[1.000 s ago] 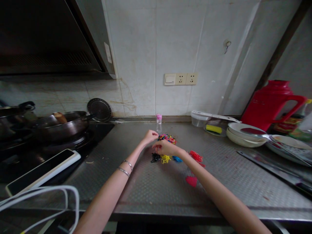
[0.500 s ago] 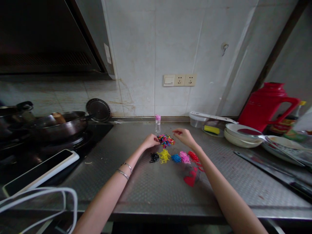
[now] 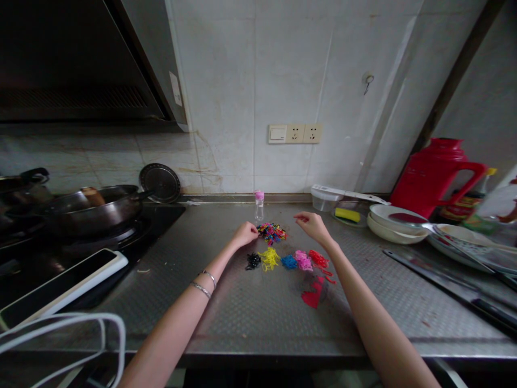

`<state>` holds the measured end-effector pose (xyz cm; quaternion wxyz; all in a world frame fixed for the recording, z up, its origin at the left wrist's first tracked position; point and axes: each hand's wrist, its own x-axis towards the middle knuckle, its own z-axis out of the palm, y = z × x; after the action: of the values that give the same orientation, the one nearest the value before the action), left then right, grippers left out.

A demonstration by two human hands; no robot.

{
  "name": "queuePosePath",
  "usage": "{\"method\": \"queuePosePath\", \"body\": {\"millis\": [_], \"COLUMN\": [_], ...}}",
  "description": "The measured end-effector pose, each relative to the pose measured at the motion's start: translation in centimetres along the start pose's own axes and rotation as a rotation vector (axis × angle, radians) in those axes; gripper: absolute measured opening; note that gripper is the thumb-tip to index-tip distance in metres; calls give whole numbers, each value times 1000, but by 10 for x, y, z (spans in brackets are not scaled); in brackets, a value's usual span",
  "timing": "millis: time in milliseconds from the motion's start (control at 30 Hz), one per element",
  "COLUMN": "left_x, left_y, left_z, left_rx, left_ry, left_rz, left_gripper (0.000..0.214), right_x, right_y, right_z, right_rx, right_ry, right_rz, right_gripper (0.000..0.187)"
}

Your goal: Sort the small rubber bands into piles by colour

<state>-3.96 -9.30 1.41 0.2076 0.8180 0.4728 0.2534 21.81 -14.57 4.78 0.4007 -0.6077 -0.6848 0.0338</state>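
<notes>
My left hand (image 3: 244,235) rests on the steel counter (image 3: 250,318), its curled fingers pinching the left edge of a mixed heap of small coloured elastic bands (image 3: 272,233). My right hand (image 3: 311,225) hovers just right of that heap, fingers loosely bent toward it, and I see nothing in them. In front of the heap lies a row of sorted little piles: black (image 3: 253,261), yellow (image 3: 269,258), blue (image 3: 289,262), pink (image 3: 302,260) and red (image 3: 319,259). A red heart-shaped piece (image 3: 312,298) lies nearer me. Behind the heap stands a small clear bottle with a pink cap (image 3: 259,205).
A wok (image 3: 97,207) sits on the stove at left, a round lid (image 3: 159,183) leaning on the wall. A white-edged tablet (image 3: 60,283) and white cable (image 3: 81,328) lie front left. At right are a red thermos (image 3: 436,172), stacked bowls (image 3: 393,218), a sponge (image 3: 347,214) and a knife (image 3: 448,285).
My right hand has left the sorted piles and moved up and to the right, beside the mixed heap, uncovering the pink pile. My left hand has stayed at the heap's edge.
</notes>
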Motion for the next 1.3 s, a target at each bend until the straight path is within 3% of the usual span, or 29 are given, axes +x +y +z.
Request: {"method": "queuePosePath", "body": {"millis": [300, 433, 600, 767, 900, 1100, 1300], "left_x": [3, 2, -6, -18, -25, -29, -10], "left_y": [-8, -1, 38, 86, 105, 106, 82], "left_z": [-10, -12, -4, 17, 39, 55, 28], "left_rx": [-9, -13, -17, 46, 81, 55, -96], "left_ry": [58, 70, 50, -51, -93, -97, 26], "left_rz": [-4, -3, 119, 272, 323, 329, 256], "left_gripper": [19, 20, 21, 20, 18, 21, 26], "right_x": [-4, -4, -4, -5, -6, -7, -10], "right_y": [1, 2, 1, -1, -3, -3, -3], "right_z": [0, -1, -3, -4, -5, 0, 11], "right_rx": [-108, -127, -136, -144, -155, -171, -216], "right_ry": [-24, -29, -34, -39, -36, -76, -146], "right_rz": [20, 38, 51, 56, 45, 42, 42], "right_gripper": [28, 28, 27, 27, 27, 29, 30]}}
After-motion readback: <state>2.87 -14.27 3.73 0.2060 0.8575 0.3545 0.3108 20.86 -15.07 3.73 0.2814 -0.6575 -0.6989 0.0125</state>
